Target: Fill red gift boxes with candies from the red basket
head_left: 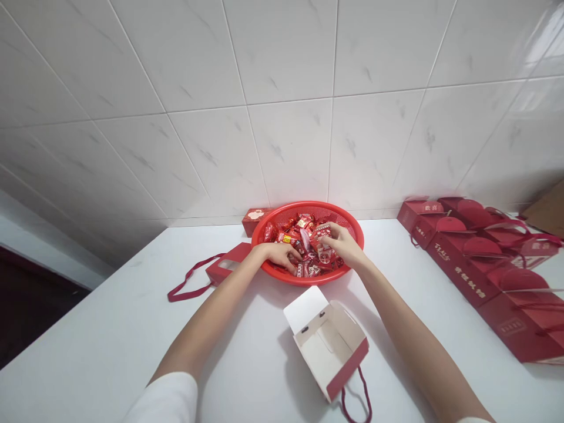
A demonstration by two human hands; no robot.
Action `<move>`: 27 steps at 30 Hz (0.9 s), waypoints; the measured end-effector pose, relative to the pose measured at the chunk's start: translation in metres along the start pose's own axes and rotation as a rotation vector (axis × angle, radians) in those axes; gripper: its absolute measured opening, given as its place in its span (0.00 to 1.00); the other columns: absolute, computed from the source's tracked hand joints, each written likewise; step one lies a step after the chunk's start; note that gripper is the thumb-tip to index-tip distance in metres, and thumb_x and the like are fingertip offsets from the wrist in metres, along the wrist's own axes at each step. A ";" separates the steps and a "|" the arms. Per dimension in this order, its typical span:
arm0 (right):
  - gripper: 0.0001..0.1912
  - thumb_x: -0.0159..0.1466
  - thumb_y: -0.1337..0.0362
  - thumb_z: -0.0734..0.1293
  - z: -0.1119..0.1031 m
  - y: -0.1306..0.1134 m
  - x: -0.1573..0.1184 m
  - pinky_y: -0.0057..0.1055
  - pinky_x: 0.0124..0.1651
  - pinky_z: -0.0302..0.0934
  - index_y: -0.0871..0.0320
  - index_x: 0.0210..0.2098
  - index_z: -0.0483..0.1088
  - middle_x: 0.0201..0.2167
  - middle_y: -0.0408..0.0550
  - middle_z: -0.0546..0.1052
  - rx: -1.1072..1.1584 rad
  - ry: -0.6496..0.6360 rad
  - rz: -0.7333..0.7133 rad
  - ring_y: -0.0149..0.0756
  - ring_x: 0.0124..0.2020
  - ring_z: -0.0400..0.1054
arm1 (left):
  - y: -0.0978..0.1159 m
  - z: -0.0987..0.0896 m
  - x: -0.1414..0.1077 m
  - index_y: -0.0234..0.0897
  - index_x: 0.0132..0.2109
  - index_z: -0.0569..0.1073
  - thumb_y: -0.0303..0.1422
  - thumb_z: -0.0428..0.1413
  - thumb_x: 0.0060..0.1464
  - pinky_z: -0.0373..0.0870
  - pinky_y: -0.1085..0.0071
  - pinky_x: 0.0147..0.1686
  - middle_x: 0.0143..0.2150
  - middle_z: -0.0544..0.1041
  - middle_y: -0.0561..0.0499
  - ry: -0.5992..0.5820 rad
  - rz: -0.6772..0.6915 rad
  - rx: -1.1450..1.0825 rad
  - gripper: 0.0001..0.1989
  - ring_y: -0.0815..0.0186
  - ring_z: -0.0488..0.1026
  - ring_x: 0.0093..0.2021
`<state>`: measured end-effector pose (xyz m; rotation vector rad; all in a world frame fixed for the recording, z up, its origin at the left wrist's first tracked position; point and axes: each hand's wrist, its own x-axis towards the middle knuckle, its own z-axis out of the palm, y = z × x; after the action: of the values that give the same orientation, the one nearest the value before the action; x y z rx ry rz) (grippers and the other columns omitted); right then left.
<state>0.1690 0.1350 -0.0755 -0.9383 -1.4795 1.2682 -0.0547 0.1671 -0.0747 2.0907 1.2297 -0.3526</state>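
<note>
Red boxes (462, 279) stand right of the basket (304, 281), an open box (330, 346) before it. Basket holds wrapped sweets (288, 238): right hand (346, 245) pinches one packet (323, 232) in its grip; left hand (277, 254) rests half-curled among them, hold unclear.

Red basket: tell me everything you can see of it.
The red basket looks plastic, wide and rounded, with a smooth rim and fine perforations in its wall. It stands upright on the white table, near the tiled wall. Wrapped candies, mostly red, fill its middle. The left hand and right hand reach in among them; their arms partly hide the rim.
</note>
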 end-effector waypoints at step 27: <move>0.13 0.51 0.62 0.69 0.001 0.000 -0.001 0.36 0.43 0.67 0.56 0.37 0.70 0.34 0.43 0.77 0.025 -0.016 -0.021 0.38 0.36 0.72 | 0.010 -0.001 -0.007 0.36 0.44 0.77 0.36 0.61 0.45 0.67 0.74 0.38 0.40 0.79 0.50 0.117 0.181 -0.182 0.17 0.62 0.74 0.40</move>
<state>0.1686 0.1340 -0.0756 -0.8961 -1.4789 1.2795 -0.0501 0.1601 -0.0665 2.0673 1.0846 -0.0352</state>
